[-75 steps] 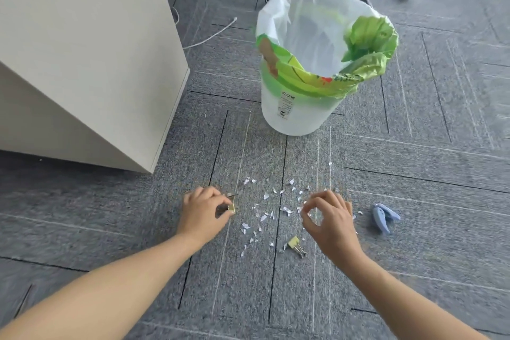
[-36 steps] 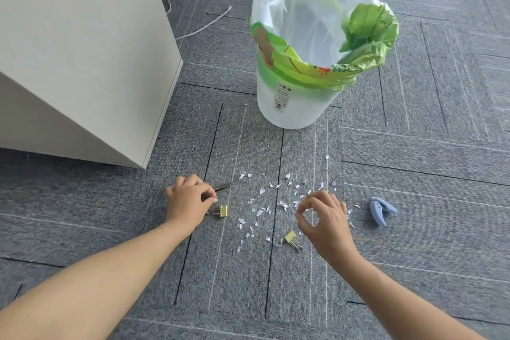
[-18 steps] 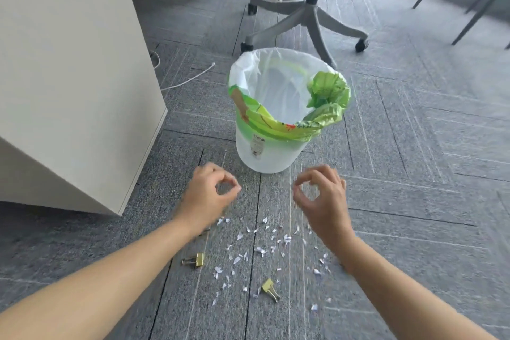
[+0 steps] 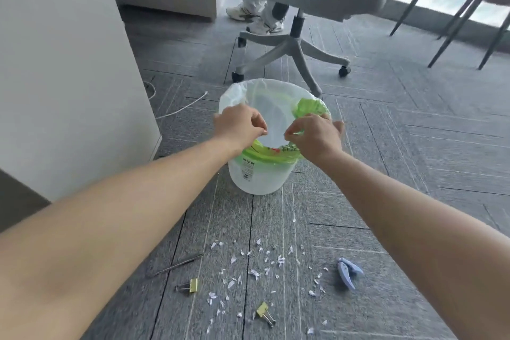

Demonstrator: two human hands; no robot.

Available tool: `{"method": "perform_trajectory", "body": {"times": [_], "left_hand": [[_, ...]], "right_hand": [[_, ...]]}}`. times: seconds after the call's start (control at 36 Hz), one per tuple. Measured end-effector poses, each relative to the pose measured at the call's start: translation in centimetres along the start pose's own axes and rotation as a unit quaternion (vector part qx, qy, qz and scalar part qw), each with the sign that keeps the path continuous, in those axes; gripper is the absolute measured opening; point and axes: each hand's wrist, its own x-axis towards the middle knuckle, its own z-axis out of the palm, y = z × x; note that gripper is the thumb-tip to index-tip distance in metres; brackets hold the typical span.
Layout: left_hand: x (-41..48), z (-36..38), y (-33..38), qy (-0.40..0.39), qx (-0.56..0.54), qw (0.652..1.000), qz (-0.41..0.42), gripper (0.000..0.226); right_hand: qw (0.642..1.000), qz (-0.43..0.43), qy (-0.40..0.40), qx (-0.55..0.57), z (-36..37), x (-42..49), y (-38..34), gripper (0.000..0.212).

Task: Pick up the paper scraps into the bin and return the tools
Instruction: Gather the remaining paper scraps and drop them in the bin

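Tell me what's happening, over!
Left grip, right grip pinching over the bin. Paper scraps: likely some pinched, many on carpet. Tweezers, binder clips, blue tool not returned. Nothing blocks the bin.

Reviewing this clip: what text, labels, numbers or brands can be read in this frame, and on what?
White label on the front of the bin: dark printed lines, too blurred to read.
Green bag folded over the bin's rim: red and dark printing, too blurred to read.
Nothing else shows any text, so no word here is legible.
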Motion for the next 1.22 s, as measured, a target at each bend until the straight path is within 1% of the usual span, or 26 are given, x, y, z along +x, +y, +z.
{"method": "perform_trajectory", "body": {"times": [0.08,0.14,0.19,0.31,0.36,0.42,0.47,0.58,0.67,0.72,0.81,0.94,1.06,1.17,1.22], "left_hand": [[-0.4,0.0,0.2,0.022,-0.018,1.000,0.006,0.014],[-1.0,-0.2,0.2,0.047,-0.048,0.998,0.023,0.019],[-2.2,-0.3,0.0,0.057,-0.066,0.995,0.053,0.023],[-6.5,0.4,-1.4,0.039,-0.074,0.990,0.114,0.033],[-9.0,1.4,-2.9,0.012,-0.073,0.990,0.122,0.037],[-11.2,2.8,-4.8,-0.020,-0.073,0.991,0.108,0.041],[-13.2,4.2,-6.8,-0.056,-0.064,0.993,0.079,0.040],[-15.7,6.8,-10.5,-0.119,-0.030,0.992,0.014,0.024],[-16.7,8.4,-12.7,-0.142,-0.019,0.988,-0.055,0.017],[-17.0,9.3,-13.9,-0.156,-0.012,0.983,-0.094,0.016],[-17.2,10.4,-15.1,-0.175,0.012,0.976,-0.126,0.016],[-17.0,11.8,-16.7,-0.189,0.031,0.968,-0.160,0.022],[-16.6,12.6,-17.5,-0.194,0.026,0.967,-0.165,0.030],[-16.2,13.2,-18.1,-0.190,0.027,0.969,-0.157,0.028],[-15.9,13.3,-18.3,-0.188,0.046,0.970,-0.148,0.027]], "right_hand": [[0.999,0.001,0.034,0.032,-0.1,-0.3,0.2,0.002],[0.996,-0.013,0.059,0.070,-0.2,-1.1,0.3,0.008],[0.991,-0.043,0.066,0.110,-0.1,-2.6,0.2,0.012],[0.986,-0.109,0.059,0.114,1.7,-7.0,0.9,0.017],[0.984,-0.136,0.049,0.101,3.2,-9.3,1.6,0.019],[0.984,-0.150,0.018,0.093,5.0,-11.7,2.6,0.020],[0.985,-0.141,-0.036,0.089,6.9,-14.0,3.7,0.021],[0.982,-0.097,-0.149,0.059,10.6,-17.5,5.5,0.021],[0.977,-0.065,-0.195,0.057,12.9,-19.2,6.1,0.020],[0.975,-0.045,-0.208,0.065,14.1,-19.8,6.2,0.019],[0.970,-0.020,-0.234,0.069,15.6,-20.5,6.0,0.020],[0.960,-0.023,-0.274,0.048,17.5,-21.3,6.0,0.020],[0.963,-0.002,-0.263,0.052,18.6,-21.2,5.9,0.020],[0.965,0.019,-0.254,0.068,19.5,-21.0,5.4,0.020],[0.964,0.020,-0.257,0.069,19.8,-20.9,5.1,0.020]]}}
